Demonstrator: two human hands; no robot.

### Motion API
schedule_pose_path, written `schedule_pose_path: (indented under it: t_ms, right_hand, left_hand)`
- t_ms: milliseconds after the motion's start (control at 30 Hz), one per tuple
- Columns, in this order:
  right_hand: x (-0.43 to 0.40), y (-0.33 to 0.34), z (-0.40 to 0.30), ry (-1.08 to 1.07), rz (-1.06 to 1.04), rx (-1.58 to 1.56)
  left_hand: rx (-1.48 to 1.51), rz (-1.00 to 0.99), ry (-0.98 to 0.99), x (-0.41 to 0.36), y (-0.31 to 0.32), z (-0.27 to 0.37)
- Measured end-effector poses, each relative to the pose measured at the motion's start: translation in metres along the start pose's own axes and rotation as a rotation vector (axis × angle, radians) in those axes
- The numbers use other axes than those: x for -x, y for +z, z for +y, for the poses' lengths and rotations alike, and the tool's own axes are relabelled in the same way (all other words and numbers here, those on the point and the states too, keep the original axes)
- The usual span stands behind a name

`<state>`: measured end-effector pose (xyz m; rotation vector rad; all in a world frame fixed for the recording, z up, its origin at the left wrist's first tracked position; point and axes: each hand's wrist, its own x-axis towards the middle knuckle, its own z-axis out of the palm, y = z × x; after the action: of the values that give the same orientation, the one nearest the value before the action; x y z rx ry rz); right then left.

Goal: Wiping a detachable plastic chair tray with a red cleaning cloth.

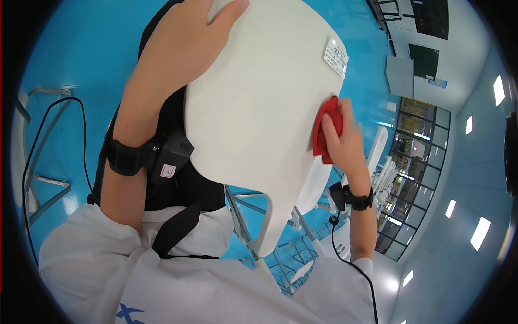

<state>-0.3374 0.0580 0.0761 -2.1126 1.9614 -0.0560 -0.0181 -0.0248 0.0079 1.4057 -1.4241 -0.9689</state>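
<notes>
A white plastic writing board (259,89), probably a chair's tablet arm, lies before me, with a narrow curved arm at its lower end. A printed label (335,57) is stuck near its upper right edge. My left hand (190,40) lies over the board's upper left part, its thumb on the surface; the picture's top edge cuts off its fingers. At the board's right edge, my right hand (344,135) pinches a folded red cloth (323,129) between thumb and fingers, pressed against the board. Both wrists wear black straps with small black devices, and cables run from them.
Grey metal chair legs (243,218) stand below the board on the blue floor (101,48). Another metal frame (48,129) is at the left. More white folding chairs (384,182) stand at the right, before a large window (423,170). A black cable (84,133) loops at the left.
</notes>
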Motion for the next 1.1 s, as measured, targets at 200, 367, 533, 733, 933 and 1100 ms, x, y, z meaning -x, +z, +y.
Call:
schedule_pose_path:
  t_ms: [200, 367, 533, 733, 933, 1100]
  right_hand:
    - [0.048, 0.001, -0.053, -0.267, -0.151, 0.338]
    - [0.134, 0.03, -0.08, -0.434, -0.234, 0.406]
    - [0.161, 0.03, -0.069, -0.233, -0.192, 0.276]
    - [0.098, 0.025, -0.044, -0.202, 0.023, 0.294]
    - [0.037, 0.031, -0.101, -0.551, 0.147, 0.41]
    - [0.048, 0.047, -0.114, -0.729, 0.202, 0.333]
  left_hand:
    - [0.074, 0.071, 0.16, -0.009, 0.01, -0.038]
    - [-0.008, 0.033, -0.008, 0.005, 0.002, 0.003]
    - [0.021, -0.053, -0.053, -0.005, -0.005, -0.007]
    - [0.047, -0.137, -0.05, 0.001, -0.027, 0.012]
    - [-0.03, 0.102, 0.158, 0.007, -0.005, -0.003]
    - [0.094, -0.072, -0.008, -0.004, -0.006, -0.008]
